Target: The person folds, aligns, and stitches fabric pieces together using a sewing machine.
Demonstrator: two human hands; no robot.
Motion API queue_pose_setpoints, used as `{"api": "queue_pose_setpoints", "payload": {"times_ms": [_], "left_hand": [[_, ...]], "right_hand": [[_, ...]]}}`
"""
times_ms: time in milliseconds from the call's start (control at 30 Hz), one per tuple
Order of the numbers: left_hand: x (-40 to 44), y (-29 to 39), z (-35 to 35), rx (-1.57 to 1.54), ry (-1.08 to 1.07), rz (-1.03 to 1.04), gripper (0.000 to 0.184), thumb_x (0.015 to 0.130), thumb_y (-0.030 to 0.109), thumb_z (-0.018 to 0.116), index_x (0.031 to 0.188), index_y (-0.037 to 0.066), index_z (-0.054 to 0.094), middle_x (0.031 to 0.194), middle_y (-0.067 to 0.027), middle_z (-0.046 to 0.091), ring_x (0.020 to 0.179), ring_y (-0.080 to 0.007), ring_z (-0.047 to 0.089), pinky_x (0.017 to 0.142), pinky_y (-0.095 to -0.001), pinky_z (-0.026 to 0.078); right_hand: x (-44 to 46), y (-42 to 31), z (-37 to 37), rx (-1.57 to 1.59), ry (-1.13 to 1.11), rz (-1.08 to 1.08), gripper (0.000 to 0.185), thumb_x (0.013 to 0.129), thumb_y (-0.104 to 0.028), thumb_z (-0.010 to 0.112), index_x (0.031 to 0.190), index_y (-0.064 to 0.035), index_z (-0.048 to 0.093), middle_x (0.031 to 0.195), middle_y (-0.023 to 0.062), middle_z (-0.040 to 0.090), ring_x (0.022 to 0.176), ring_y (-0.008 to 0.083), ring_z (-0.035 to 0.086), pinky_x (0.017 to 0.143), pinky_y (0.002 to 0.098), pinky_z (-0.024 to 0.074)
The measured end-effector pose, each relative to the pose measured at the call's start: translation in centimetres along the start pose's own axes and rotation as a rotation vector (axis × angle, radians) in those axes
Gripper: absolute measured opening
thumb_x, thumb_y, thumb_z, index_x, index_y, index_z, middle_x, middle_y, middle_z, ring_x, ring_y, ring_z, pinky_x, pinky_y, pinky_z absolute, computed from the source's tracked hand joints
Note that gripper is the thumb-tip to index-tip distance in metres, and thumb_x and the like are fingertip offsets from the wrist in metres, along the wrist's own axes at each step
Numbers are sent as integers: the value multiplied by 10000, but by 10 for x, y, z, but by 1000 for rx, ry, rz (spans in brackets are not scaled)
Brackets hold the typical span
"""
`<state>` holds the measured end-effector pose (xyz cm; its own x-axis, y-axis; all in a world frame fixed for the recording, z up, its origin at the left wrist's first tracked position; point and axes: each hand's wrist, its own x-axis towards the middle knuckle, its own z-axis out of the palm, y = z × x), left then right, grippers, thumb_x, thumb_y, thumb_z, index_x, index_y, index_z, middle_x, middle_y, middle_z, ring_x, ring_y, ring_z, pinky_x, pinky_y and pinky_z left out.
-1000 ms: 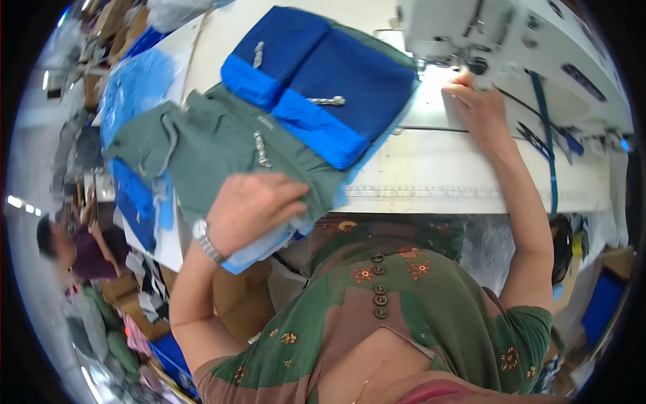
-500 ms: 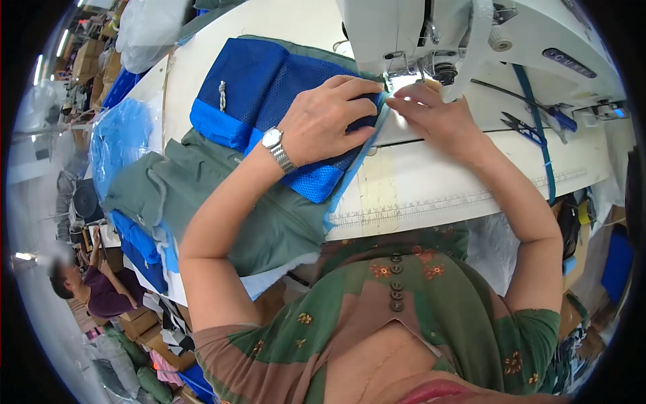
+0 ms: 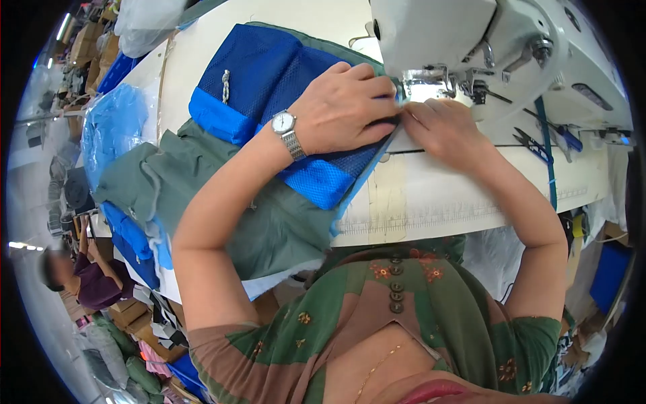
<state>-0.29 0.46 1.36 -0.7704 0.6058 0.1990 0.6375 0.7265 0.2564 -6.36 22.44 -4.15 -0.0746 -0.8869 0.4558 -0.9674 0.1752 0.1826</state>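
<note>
A blue mesh fabric panel point(image 3: 252, 67) with brighter blue sections and a small cord loop lies on the white sewing table point(image 3: 431, 195), joined to or resting on grey-green fabric point(image 3: 222, 175). My left hand point(image 3: 350, 111), with a watch on its wrist, is curled over the panel's right edge, thumb and fingers bent against the cloth. Just right of it, my right hand point(image 3: 444, 131) has its fingers pinched together at the panel's edge, touching or nearly touching my left fingertips. Both are right below the sewing machine head point(image 3: 437, 37); the needle and the pinched edge are hidden.
Thread snips point(image 3: 531, 145) and a blue-handled tool point(image 3: 570, 138) lie right of my right hand, near a dark green strap point(image 3: 546, 155). A printed ruler runs along the table's front edge. Plastic-wrapped blue goods point(image 3: 114, 135) sit left. Another person point(image 3: 101, 279) is at far left.
The view has shifted, so the machine head appears farther right. My left fingers have drawn closer together and my two hands are nearer each other at the fabric edge.
</note>
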Motion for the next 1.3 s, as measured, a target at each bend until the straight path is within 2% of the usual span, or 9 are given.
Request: {"api": "queue_pose_setpoints", "payload": {"times_ms": [200, 233, 300, 767, 867, 900, 1000, 1267, 1300], "left_hand": [[-1, -10, 14, 79, 14, 189, 201, 760, 177, 652, 933, 77, 632, 1109, -18, 611, 1129, -219, 554, 897, -368, 474], [0, -10, 14, 28, 2, 157, 210, 758, 171, 648, 946, 78, 628, 1113, -19, 613, 1119, -222, 562, 868, -358, 500], [0, -8, 15, -38, 0, 106, 250, 753, 162, 643, 988, 82, 621, 1114, -30, 625, 1078, -232, 589, 764, -329, 562], [7, 22, 24, 38, 99, -95, 159, 763, 147, 648, 904, 74, 646, 944, -28, 612, 926, -222, 607, 657, -329, 562], [5, 29, 26, 109, 42, -161, 174, 783, 170, 648, 932, 81, 645, 965, -29, 620, 965, -227, 602, 734, -334, 549], [1, 28, 24, 117, 78, -89, 212, 802, 196, 647, 983, 85, 645, 1066, -43, 614, 1065, -254, 570, 831, -371, 518], [-21, 44, -3, 76, -80, 25, 274, 834, 266, 652, 1051, 99, 648, 1292, -69, 548, 1303, -298, 419, 1002, -582, 361], [-64, 78, 7, 49, 30, -187, 200, 783, 113, 670, 973, 64, 632, 1065, -64, 656, 956, -249, 633, 731, -314, 536], [-68, 85, 9, 31, 55, -232, 214, 765, 113, 678, 975, 82, 650, 1105, -63, 646, 1015, -260, 616, 807, -359, 519]], "right_hand": [[1, -8, -4, -154, -1, -32, 109, 673, -161, 579, 757, -94, 596, 732, -10, 461, 653, 97, 535, 555, 240, 429], [2, -9, -12, -40, -126, -7, 187, 745, -87, 610, 901, 11, 645, 852, 58, 588, 655, 140, 592, 520, 269, 454], [2, -13, -13, -48, -144, 13, 182, 748, -87, 610, 898, 10, 644, 852, 56, 587, 653, 140, 591, 520, 271, 453], [-9, 5, 4, 205, -51, 145, 167, 769, -81, 587, 901, 19, 605, 907, 73, 585, 647, 208, 605, 523, 333, 468], [-17, 5, 12, 208, -89, 176, 195, 803, -74, 554, 970, 14, 602, 970, 85, 597, 708, 259, 632, 571, 365, 500], [-16, 5, 12, 11, -28, 139, 222, 820, -134, 516, 1015, -79, 608, 655, -34, 609, 653, 166, 652, 480, 304, 461], [-7, 5, -11, 140, -57, 182, 212, 811, -112, 539, 1008, -67, 604, 885, 40, 629, 737, 218, 667, 578, 363, 510], [-6, 14, -4, 51, -29, 83, 237, 764, -92, 575, 993, -78, 633, 994, 18, 634, 820, 227, 643, 641, 327, 511], [-5, 14, -5, 51, -50, 83, 237, 758, -89, 580, 989, -78, 632, 988, 22, 633, 855, 220, 635, 664, 326, 513]]}}
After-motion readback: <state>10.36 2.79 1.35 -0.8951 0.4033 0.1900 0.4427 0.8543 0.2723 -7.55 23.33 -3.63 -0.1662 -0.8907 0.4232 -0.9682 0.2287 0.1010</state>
